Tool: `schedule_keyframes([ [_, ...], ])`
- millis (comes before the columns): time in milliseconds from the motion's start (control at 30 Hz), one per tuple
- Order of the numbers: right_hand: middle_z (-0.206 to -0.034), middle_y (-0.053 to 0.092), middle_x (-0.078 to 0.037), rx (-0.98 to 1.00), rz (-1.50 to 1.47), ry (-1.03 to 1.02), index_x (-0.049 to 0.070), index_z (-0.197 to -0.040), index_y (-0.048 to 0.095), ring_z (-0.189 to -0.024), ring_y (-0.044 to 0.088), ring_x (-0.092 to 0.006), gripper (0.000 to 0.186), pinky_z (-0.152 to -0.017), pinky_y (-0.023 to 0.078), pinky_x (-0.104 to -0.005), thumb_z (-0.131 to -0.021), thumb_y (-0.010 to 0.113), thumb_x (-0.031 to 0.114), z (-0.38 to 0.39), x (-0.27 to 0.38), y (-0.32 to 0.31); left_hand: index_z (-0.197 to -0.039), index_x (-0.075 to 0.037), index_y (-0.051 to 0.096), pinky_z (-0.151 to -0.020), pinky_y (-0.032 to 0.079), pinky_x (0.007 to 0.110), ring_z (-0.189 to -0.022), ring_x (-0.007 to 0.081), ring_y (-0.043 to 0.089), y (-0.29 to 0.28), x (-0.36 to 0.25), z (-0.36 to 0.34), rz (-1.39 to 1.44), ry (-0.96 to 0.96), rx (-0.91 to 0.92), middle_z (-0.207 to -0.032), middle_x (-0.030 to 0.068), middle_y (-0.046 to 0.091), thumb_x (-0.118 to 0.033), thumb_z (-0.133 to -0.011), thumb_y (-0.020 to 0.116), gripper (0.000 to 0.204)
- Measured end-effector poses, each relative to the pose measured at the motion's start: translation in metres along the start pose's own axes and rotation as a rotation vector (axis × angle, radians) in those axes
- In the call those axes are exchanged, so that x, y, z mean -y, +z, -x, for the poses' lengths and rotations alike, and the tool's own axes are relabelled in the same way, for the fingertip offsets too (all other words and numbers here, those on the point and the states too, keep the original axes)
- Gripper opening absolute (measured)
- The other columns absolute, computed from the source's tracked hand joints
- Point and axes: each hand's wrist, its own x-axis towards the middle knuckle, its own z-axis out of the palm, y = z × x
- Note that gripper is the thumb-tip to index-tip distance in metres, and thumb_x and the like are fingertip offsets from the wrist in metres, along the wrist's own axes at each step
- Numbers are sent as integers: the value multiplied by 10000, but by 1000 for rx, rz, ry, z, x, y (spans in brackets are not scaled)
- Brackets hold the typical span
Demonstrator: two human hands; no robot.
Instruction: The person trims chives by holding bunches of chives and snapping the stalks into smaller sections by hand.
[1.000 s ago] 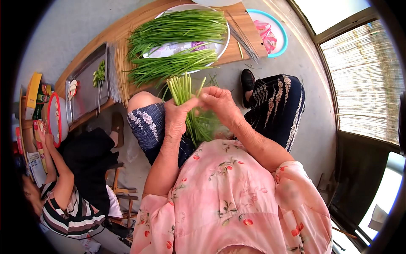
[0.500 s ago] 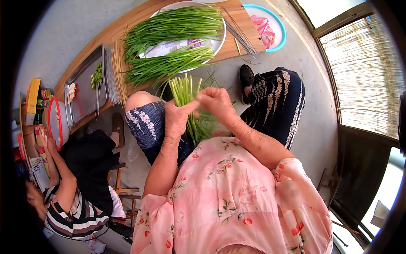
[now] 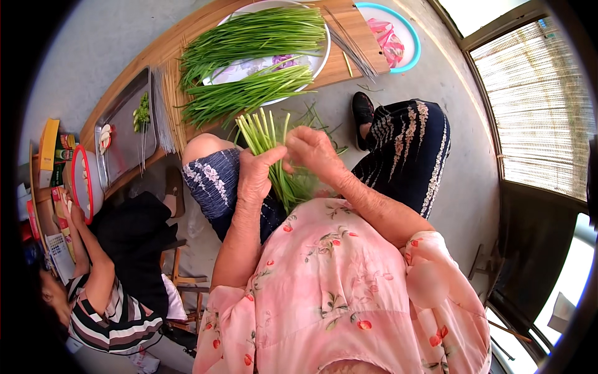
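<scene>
Grips a bunch of chives (image 3: 261, 132) in the left hand (image 3: 254, 174), with fingers wrapped round it, just right of the left knee (image 3: 200, 149). Holds the right hand (image 3: 316, 151) just beside, with fingers bent and narrow; cannot tell if pinching anything. Faces more chives (image 3: 261, 30) on a far white plate (image 3: 327, 48).

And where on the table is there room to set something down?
Inside the metal tray, between white slices and green pieces; also bare wood between loose sticks and basin. Crowded: the plate of green stalks and the stick rows beside it.
</scene>
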Motion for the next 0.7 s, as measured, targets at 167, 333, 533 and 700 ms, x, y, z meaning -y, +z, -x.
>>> schedule_keyframes([
  [167, -657, 593, -25, -53, -23, -7, -13, -843, 586, -571, 543, -75, 155, -541, 453, -227, -893, 536, 125, -1, -6, 2, -853, 33, 636, -496, 475, 266, -569, 151, 579, 0, 6, -4, -144, 84, -29, -749, 71, 634, -7, -732, 660, 129],
  [333, -648, 590, -35, -90, 76, -28, -41, -827, 579, -547, 537, -82, 142, -516, 460, -241, -870, 554, 93, -1, -11, 0, -792, 46, 625, -488, 476, 267, -548, 166, 592, 6, 10, -1, -207, 130, -100, -703, 86, 630, 7, -762, 639, 51],
  [533, -676, 598, -38, -103, 106, -82, -40, -852, 581, -559, 550, -87, 154, -531, 467, -243, -868, 545, 109, -1, -14, 1, -824, 37, 633, -475, 467, 263, -544, 146, 583, 6, 9, -1, -185, 109, -99, -725, 69, 632, 3, -734, 659, 100],
  [700, -678, 598, -33, -67, -24, -40, -37, -872, 595, -564, 544, -84, 169, -539, 467, -242, -876, 543, 124, 2, -9, 2, -807, 41, 632, -475, 464, 260, -541, 156, 587, 2, 11, -4, -181, 131, -88, -706, 75, 632, 9, -761, 642, 57],
])
